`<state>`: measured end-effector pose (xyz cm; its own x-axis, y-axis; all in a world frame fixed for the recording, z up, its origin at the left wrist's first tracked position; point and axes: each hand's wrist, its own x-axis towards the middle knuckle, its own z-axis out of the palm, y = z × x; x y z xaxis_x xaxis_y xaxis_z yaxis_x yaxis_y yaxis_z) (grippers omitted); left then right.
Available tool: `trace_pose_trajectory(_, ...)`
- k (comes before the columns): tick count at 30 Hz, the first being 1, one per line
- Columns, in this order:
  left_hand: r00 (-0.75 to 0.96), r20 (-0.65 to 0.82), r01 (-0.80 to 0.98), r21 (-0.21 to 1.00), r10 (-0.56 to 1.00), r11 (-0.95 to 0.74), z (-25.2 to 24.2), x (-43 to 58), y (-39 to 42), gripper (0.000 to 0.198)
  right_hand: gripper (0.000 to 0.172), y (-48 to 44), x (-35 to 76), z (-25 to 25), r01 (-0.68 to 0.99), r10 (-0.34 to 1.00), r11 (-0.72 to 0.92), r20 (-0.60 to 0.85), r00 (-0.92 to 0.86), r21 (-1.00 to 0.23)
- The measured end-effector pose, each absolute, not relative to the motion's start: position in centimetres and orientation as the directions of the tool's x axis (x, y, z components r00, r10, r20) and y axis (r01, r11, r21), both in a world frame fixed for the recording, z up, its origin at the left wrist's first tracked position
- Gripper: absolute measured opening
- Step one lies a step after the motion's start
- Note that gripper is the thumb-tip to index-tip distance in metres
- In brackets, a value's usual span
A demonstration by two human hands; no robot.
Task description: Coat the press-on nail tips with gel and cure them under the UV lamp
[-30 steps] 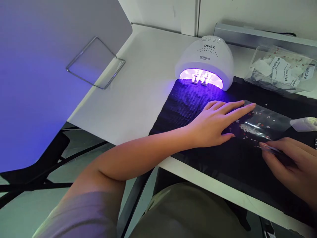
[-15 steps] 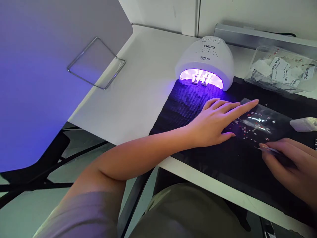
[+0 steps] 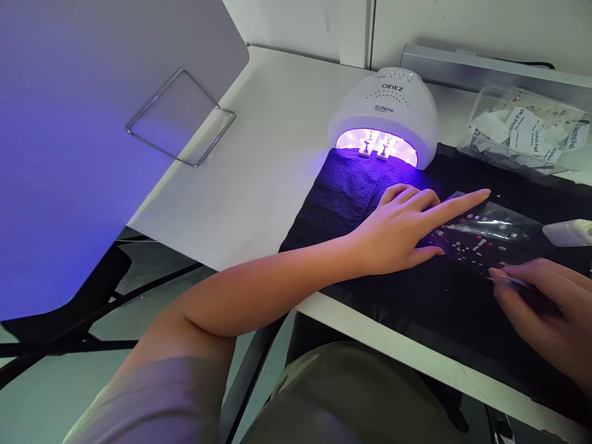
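A clear sheet (image 3: 493,237) with small red and white motifs lies on the black cloth (image 3: 416,320). My left hand (image 3: 409,225) rests over the sheet's left part, its fingers apart and the index finger stretched along the far edge. At the sheet's near right corner my right hand (image 3: 541,296) pinches a thin, pale tool, whose fine tip points left. Most of that tool is hidden by the fingers. Beyond my left hand stands a white lamp (image 3: 386,111), glowing violet inside, with two small white pieces (image 3: 365,148) at its opening.
An open clear box (image 3: 527,132) with alcohol pad packets stands at the back right. A white, bottle-like object (image 3: 568,233) lies at the right. To the left, a large panel (image 3: 92,92) with a wire frame (image 3: 160,148) rises beside the white table (image 3: 250,154).
The sheet has shifted slightly and its glare has changed. My left index finger and my right hand with the tool have moved a little to the right.
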<state>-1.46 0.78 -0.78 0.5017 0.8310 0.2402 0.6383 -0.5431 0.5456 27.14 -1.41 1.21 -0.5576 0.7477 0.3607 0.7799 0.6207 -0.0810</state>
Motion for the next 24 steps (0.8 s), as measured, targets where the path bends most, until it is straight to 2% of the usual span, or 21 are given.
trace_pose_trajectory(15,0.504,0.309,0.585,0.564,0.806,-0.583,-1.4,-1.5,0.9,0.058,0.049,-1.9,28.2,0.5,0.841,0.816,0.527,0.352,-0.459,-0.124)
trace_pose_trajectory(21,0.481,0.381,0.598,0.516,0.790,-0.613,-1.9,-1.5,0.9,0.053,0.049,-1.8,28.3,0.5,0.835,0.821,0.532,0.329,-0.467,-0.144)
trace_pose_trajectory(24,0.478,0.366,0.608,0.519,0.799,-0.601,-1.8,-1.4,0.9,0.052,0.048,-1.6,28.4,0.5,0.841,0.827,0.520,0.331,-0.454,-0.146)
